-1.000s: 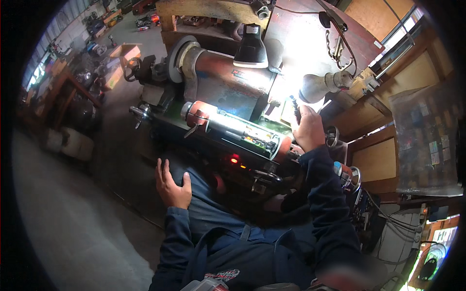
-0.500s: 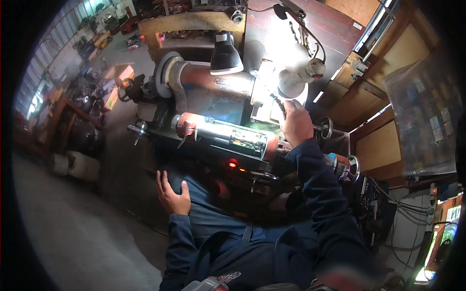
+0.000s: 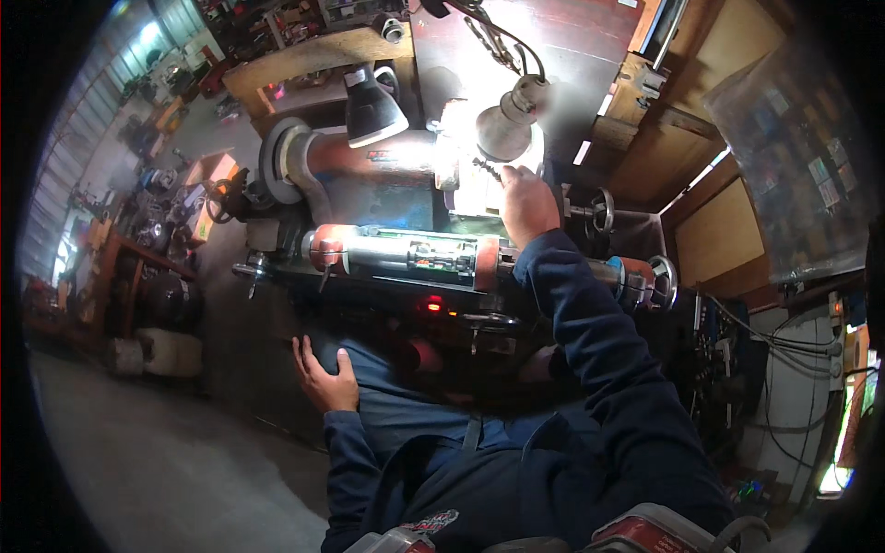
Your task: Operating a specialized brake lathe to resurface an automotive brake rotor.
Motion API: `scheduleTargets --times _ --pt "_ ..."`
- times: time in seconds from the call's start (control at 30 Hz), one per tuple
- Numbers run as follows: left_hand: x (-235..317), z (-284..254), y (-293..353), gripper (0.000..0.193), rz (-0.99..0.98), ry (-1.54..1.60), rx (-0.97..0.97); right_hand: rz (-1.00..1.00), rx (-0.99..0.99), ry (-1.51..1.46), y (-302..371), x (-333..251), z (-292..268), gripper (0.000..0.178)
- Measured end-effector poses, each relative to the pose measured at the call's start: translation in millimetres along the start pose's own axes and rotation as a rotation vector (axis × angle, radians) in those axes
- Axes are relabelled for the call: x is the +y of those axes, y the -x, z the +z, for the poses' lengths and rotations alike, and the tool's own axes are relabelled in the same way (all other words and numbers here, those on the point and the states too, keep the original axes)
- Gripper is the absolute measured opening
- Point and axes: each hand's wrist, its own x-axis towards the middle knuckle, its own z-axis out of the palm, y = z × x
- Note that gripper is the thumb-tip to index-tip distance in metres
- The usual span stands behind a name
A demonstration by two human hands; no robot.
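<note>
My right hand reaches over the machine with its fingers closed on a dark, slender, spiral-looking rod, like a drill bit. The rod's free end points up and left beneath a bright work lamp. Glare washes out the surface around it. Nearer to me runs a shiny horizontal cylinder with a red clamp at its left end. My left hand holds nothing; its fingers are apart, beside my left thigh at the machine's near side.
A grinding wheel sits at the left end of the red-brown motor housing. A black lamp hangs above it. Handwheels stick out at the right. Red indicator lights glow on the near side. Wooden panels stand at right.
The whole view has shifted, so the machine and lamps appear further left. My right hand stays near the lamp, still gripping the rod. The left hand has barely moved.
</note>
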Motion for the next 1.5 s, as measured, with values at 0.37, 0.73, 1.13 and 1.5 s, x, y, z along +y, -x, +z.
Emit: scheduleTargets --times 0.37,0.73,1.13,1.5 --pt "1.2 -0.4 1.9 0.063 0.016 -0.047 0.0 0.06 -0.011 -0.023 -1.1 4.6 1.8 0.018" --pt "-0.9 3.5 0.8 0.064 0.025 -0.022 -0.001 0.113 0.048 0.024 -12.2 1.0 8.6 0.018" --pt "-4.2 0.9 4.1 0.065 -0.015 -0.003 -0.015 0.062 0.069 0.03 -15.3 7.0 11.1 0.021" --pt "-0.1 -1.1 4.6 0.065 -0.006 0.009 0.006 -0.066 -0.174 -0.178 -5.4 -28.7 -36.1 0.023"
